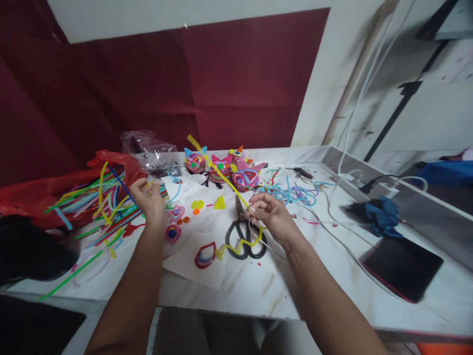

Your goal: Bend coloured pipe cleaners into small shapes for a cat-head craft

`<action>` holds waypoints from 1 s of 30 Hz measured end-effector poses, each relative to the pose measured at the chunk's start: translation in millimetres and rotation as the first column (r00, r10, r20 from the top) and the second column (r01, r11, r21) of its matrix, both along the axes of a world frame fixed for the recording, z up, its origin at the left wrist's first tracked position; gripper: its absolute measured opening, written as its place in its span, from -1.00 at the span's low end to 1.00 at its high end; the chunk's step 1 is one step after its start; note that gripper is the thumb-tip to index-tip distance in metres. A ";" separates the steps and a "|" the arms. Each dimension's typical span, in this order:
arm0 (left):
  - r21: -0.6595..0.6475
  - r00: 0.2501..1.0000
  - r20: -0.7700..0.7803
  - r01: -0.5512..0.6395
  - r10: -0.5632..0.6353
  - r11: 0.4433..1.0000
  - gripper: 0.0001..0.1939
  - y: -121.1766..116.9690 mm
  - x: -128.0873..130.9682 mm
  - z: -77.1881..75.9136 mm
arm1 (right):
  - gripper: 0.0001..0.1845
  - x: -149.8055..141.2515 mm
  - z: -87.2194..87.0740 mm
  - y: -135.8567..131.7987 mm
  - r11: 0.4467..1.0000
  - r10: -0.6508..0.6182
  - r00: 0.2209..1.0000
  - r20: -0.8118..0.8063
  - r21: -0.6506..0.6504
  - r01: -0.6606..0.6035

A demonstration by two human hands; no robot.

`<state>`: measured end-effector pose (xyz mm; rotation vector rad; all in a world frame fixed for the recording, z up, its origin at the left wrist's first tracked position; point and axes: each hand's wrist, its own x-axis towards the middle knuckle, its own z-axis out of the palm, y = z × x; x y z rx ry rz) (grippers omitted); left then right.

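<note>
My right hand pinches a yellow pipe cleaner between thumb and fingers. Its straight part runs up and left, past several colourful cat-faced figures. Below that hand, a zigzag yellow pipe cleaner crosses the handles of black scissors; whether it joins the held piece is unclear. My left hand is over a pile of pipe cleaners, its fingers loosely curled and apart. A blue pipe cleaner passes against that hand, but no grip on it shows. A red-edged coiled oval lies on white paper.
Red plastic bag and clear plastic wrap are at back left. Yellow felt pieces lie mid-table. Blue and purple strands, a white cable and a black flat object lie to the right.
</note>
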<state>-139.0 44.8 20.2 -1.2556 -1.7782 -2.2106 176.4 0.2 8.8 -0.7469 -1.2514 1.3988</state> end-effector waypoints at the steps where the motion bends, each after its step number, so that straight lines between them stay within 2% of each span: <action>1: 0.035 0.999 -0.009 -0.042 0.043 0.999 -0.74 -6.2 8.9 5.0 | -0.58 -1.3 -1.2 0.7 1.000 -0.008 1.000 -0.008 0.003 0.008; 2: 0.063 0.997 -0.060 -0.050 0.054 0.997 -0.76 -13.4 20.0 9.9 | -0.58 -2.3 -2.1 0.9 1.000 -0.010 1.000 -0.011 0.010 0.010; 3: 0.082 0.976 -0.218 -0.012 0.029 0.997 -0.82 -21.2 33.0 14.3 | -0.57 -2.9 -2.4 0.5 1.000 -0.002 1.000 -0.008 0.017 0.002; 4: 0.079 0.916 -0.400 0.078 -0.040 0.994 -0.87 -28.9 47.0 18.3 | -0.57 -3.2 -2.2 -0.3 1.000 0.011 1.000 -0.003 0.025 -0.011; 6: -0.013 0.690 -0.692 0.281 -0.212 0.960 -0.84 -42.5 74.5 24.2 | -0.56 -3.3 -0.2 -2.9 0.998 0.053 0.998 0.023 0.036 -0.054; 8: -0.113 0.447 -0.851 0.357 -0.276 0.927 -0.81 -51.0 95.7 27.7 | -0.56 -3.0 2.9 -6.0 0.994 0.096 0.994 0.055 0.048 -0.099; 9: -0.158 0.355 -0.888 0.360 -0.291 0.920 -0.79 -53.0 102.6 29.0 | -0.57 -2.7 4.4 -7.4 0.992 0.115 0.991 0.069 0.053 -0.118; 11: -0.202 0.263 -0.915 0.360 -0.307 0.911 -0.80 -53.5 108.6 31.7 | -0.57 -2.1 6.6 -9.3 0.987 0.141 0.987 0.082 0.061 -0.146; 13: -0.222 0.250 -0.911 0.377 -0.329 0.899 -0.82 -51.5 107.1 35.8 | -0.57 -1.1 7.5 -10.1 0.984 0.158 0.985 0.075 0.065 -0.163; 18: -0.325 0.275 -0.843 0.424 -0.462 0.845 -0.82 -47.6 96.2 50.4 | -0.59 2.7 7.6 -10.0 0.978 0.189 0.982 0.023 0.086 -0.190; 21: -0.382 0.272 -0.807 0.436 -0.524 0.815 -0.78 -47.9 93.9 53.0 | -0.60 2.0 6.7 -10.4 0.978 0.167 0.983 0.076 0.117 -0.175; 23: -0.428 0.270 -0.786 0.410 -0.556 0.805 -0.76 -48.8 94.4 50.8 | -0.64 -1.0 4.5 -10.6 0.975 0.094 0.983 0.161 0.187 -0.123; 25: -0.486 0.267 -0.758 0.375 -0.594 0.789 -0.76 -50.1 96.3 47.3 | -0.70 -5.1 1.5 -10.9 0.950 -0.050 0.960 0.277 0.309 -0.040; 27: -0.548 0.246 -0.730 0.348 -0.638 0.761 -0.76 -51.0 99.6 44.5 | -0.76 -8.9 -1.0 -10.9 0.887 -0.219 0.899 0.380 0.460 0.021; 30: -0.621 0.207 -0.696 0.306 -0.688 0.721 -0.77 -50.6 106.3 43.5 | -0.77 -11.0 -2.9 -9.7 0.768 -0.397 0.805 0.441 0.639 0.029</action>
